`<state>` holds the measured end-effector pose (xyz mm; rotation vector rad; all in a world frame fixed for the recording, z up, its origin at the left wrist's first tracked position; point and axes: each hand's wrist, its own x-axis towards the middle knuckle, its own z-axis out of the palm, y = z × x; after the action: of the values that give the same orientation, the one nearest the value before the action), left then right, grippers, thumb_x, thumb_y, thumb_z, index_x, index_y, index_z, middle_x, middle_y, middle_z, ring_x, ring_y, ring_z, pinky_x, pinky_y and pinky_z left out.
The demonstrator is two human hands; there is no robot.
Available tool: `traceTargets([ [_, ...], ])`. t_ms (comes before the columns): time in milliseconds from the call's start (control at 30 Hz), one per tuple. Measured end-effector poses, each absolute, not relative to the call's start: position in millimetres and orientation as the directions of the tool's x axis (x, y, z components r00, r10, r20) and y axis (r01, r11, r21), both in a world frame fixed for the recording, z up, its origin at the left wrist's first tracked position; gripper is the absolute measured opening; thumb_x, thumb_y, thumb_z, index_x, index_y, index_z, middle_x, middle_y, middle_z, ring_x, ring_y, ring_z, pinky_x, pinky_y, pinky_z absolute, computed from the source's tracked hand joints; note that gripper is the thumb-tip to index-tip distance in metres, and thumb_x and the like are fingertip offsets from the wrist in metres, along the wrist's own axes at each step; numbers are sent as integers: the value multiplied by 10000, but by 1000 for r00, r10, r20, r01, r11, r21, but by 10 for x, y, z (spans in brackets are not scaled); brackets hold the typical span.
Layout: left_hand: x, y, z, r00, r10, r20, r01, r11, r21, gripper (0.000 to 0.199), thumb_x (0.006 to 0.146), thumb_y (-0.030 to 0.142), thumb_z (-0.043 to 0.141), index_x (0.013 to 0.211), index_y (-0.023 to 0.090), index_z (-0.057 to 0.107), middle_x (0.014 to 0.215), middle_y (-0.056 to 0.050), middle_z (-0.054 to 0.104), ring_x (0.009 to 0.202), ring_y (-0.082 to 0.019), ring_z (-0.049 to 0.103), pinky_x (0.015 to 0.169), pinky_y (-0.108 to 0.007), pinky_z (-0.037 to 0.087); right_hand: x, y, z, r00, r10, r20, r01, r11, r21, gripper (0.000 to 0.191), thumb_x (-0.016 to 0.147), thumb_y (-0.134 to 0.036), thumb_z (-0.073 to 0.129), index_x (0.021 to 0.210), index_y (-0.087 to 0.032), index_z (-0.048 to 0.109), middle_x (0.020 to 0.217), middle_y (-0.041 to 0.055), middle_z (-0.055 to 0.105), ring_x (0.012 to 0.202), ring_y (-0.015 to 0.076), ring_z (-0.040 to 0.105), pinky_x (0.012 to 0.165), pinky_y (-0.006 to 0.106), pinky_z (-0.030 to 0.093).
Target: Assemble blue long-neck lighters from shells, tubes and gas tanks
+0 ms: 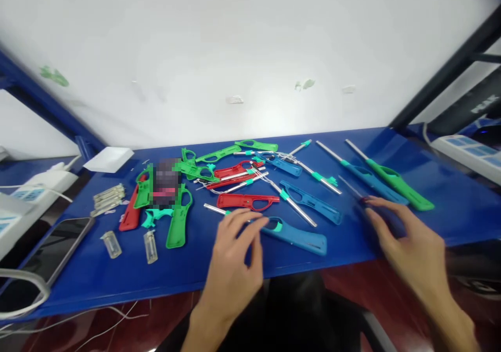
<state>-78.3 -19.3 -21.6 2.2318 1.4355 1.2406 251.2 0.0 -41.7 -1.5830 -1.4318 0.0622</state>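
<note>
My left hand (237, 255) is bent over the neck of a blue long-nosed lighter (297, 237), its fingers touching it. The lighter lies flat on the blue table (188, 273), its silver tube showing left of my fingers and a teal trigger in its opening. In my right hand (410, 242) is a screwdriver (352, 187), closed between thumb and fingers. Its thin shaft points up and left; the handle is blurred and mostly hidden. Just beyond it lie an assembled blue lighter (376, 182) and a green lighter (399, 185), side by side.
Red casing halves (242, 201), green ones (178, 226), blue ones (313, 200) and metal tubes (293, 206) spread across the middle. Clear fuel tanks (151, 247), a phone (58, 253) and a white box (109, 160) lie left. Power strips (465, 151) flank the table; a white wall stands behind.
</note>
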Motion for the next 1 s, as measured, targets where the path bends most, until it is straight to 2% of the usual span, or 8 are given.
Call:
traceTargets([
  [100, -1168, -113, -173, 186, 848, 497, 790, -430, 437, 411, 1033, 98, 520, 1379, 262, 668, 1363, -111, 712, 1337, -322, 590, 1097, -571, 479, 2312, -112, -389, 242, 763, 599, 798, 194, -571, 193, 1009, -399, 687, 1162, -290, 731, 1252, 113, 757, 1367, 402, 616, 1176, 550, 419],
  [200, -1394, 3, -189, 253, 863, 438, 848, -416, 328, 392, 1019, 114, 548, 1362, 241, 688, 1364, -123, 733, 1318, -365, 625, 1072, -598, 452, 1978, -229, -286, 58, 784, 618, 815, 320, -483, 214, 1026, -387, 677, 1220, -298, 699, 1157, 72, 758, 1113, 310, 719, 1036, 469, 522],
  [300, -1448, 101, -221, 316, 857, 406, 859, -440, 261, 332, 1035, 97, 529, 1277, 221, 719, 1275, -119, 771, 1240, -344, 678, 1052, -575, 439, 1665, -237, -266, -241, 837, 492, 793, 461, -397, 425, 995, -480, 717, 1380, -309, 655, 1277, 55, 756, 1162, 299, 703, 995, 462, 560],
  [433, -1418, 133, -219, 373, 832, 411, 843, -489, 224, 244, 1060, 102, 537, 1180, 200, 725, 1227, -126, 758, 1173, -315, 692, 1019, -528, 448, 1544, -181, -377, -325, 828, 457, 808, 494, -321, 407, 1033, -403, 687, 1408, -250, 656, 1220, 93, 777, 1121, 304, 684, 949, 490, 549],
  [600, -1362, 38, -196, 429, 786, 444, 782, -570, 253, 193, 1096, 151, 536, 1156, 211, 709, 1225, -104, 767, 1174, -275, 688, 999, -466, 461, 1629, -209, -408, -363, 799, 479, 777, 544, -318, 347, 1025, -392, 702, 1347, -264, 697, 1162, 93, 782, 1070, 295, 704, 942, 491, 567],
  [767, -1330, -120, -153, 488, 764, 422, 691, -634, 348, 254, 1124, 197, 510, 1325, 223, 665, 1164, -68, 785, 1048, -216, 717, 999, -428, 498, 1622, -327, -268, -414, 794, 446, 712, 587, -385, 213, 1082, -349, 605, 1270, -263, 657, 1188, 82, 743, 1036, 217, 758, 844, 334, 629],
  [833, -1333, -195, -102, 501, 778, 380, 683, -625, 379, 284, 1127, 205, 496, 1359, 236, 657, 1174, -71, 768, 1038, -221, 709, 972, -415, 529, 1632, -382, -232, -433, 801, 412, 716, 584, -382, 316, 1094, -382, 583, 1392, -280, 609, 1212, 74, 751, 1053, 220, 763, 865, 339, 636],
  [1000, -1328, -377, 50, 573, 768, 287, 640, -638, 428, 243, 1126, 183, 475, 1272, 258, 653, 1142, -30, 773, 982, -192, 735, 899, -357, 581, 1691, -514, -154, -570, 723, 391, 728, 665, -166, 492, 1126, -458, 481, 1571, -253, 522, 1044, 42, 794, 896, 229, 778, 800, 365, 630],
])
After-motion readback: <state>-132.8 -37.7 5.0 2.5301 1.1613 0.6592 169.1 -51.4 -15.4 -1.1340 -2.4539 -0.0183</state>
